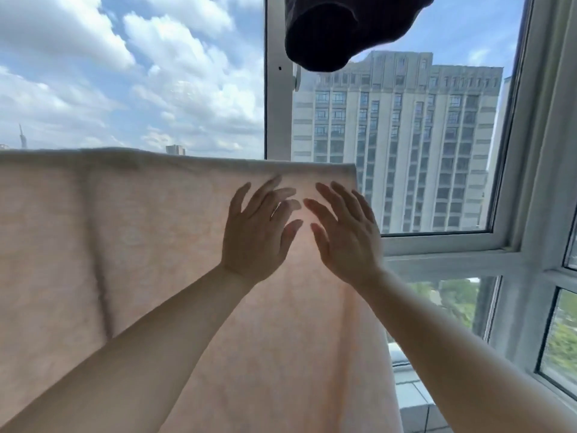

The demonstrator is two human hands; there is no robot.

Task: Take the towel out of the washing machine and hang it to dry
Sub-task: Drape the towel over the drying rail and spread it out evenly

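- pale pink towel [131, 245] hangs draped, fold at twelve o'clock.
- my left hand [256, 235] and right hand [346, 239] are spread flat, gripping nothing.
- i'd smooth outward, lightly.

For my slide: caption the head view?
Both open hands, left and right, before a hung peach towel by the window.

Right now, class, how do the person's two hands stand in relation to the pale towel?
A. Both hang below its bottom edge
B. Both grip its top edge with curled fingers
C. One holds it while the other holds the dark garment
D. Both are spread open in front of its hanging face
D: the left hand and right hand show straight, spread fingers against the hanging towel, gripping nothing.
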